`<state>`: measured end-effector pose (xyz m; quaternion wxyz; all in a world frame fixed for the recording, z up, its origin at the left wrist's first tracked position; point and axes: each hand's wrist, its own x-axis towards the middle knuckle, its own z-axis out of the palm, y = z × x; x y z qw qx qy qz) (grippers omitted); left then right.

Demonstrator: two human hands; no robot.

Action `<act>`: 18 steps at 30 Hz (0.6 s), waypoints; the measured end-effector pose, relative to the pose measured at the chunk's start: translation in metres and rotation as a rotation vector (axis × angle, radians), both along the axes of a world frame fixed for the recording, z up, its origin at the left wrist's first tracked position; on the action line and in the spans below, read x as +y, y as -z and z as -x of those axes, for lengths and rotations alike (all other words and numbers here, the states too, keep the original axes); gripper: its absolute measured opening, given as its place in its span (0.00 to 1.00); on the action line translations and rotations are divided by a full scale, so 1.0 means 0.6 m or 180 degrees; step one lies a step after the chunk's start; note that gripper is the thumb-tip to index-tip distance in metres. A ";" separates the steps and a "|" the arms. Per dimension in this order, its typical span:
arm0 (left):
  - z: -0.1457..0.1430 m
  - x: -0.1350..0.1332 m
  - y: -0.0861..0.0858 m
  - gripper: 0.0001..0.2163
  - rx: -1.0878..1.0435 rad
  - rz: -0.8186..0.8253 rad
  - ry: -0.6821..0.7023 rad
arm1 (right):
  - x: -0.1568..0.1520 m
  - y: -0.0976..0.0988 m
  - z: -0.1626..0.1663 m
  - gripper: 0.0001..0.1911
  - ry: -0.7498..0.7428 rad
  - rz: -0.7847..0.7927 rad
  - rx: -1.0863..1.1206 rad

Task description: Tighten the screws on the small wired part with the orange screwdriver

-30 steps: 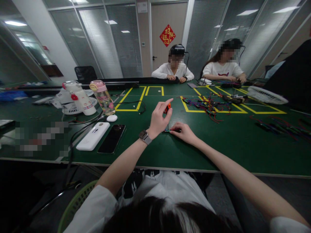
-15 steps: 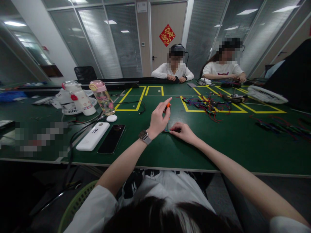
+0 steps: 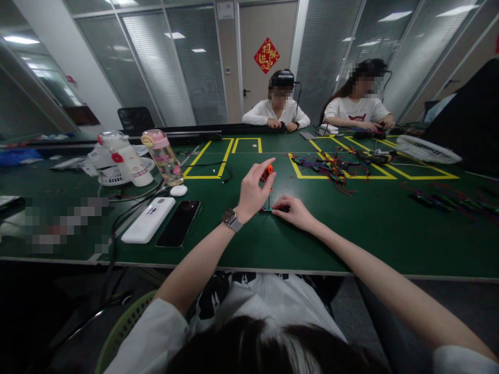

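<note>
My left hand (image 3: 254, 189) is closed around the orange handle of a screwdriver (image 3: 270, 170), with the forefinger stretched out past it. The screwdriver stands upright, its thin dark shaft reaching down to a small circuit board (image 3: 266, 210) on the green table (image 3: 249, 249). With its fingertips, my right hand (image 3: 293, 212) pinches the right end of that board. Part of the board is hidden behind the fingers, and I cannot make out the screwdriver's tip clearly.
Left of my hands lie a phone (image 3: 178, 224), a white power bank (image 3: 148, 220) and an earbud case (image 3: 178, 190). A bottle (image 3: 166, 161) and a white fan (image 3: 125, 166) stand behind. Wired boards (image 3: 331, 167) are heaped at right. Two people sit opposite.
The orange handle has turned slightly within my left fingers, and the thumb has shifted a little. My right hand stays on the board.
</note>
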<state>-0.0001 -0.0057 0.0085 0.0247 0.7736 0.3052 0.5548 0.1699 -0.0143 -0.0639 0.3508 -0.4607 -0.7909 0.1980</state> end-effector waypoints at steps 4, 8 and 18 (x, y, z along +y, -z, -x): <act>0.000 0.001 0.000 0.14 0.0010 -0.0043 -0.0099 | -0.001 0.000 0.000 0.07 0.0022 0.0005 0.0013; 0.000 -0.001 0.000 0.15 0.0035 0.0084 0.0078 | -0.002 -0.002 0.001 0.07 0.0004 0.0030 0.0008; 0.000 0.000 0.000 0.15 0.0098 -0.0025 -0.0107 | -0.002 -0.001 0.001 0.08 -0.0033 -0.0057 -0.0002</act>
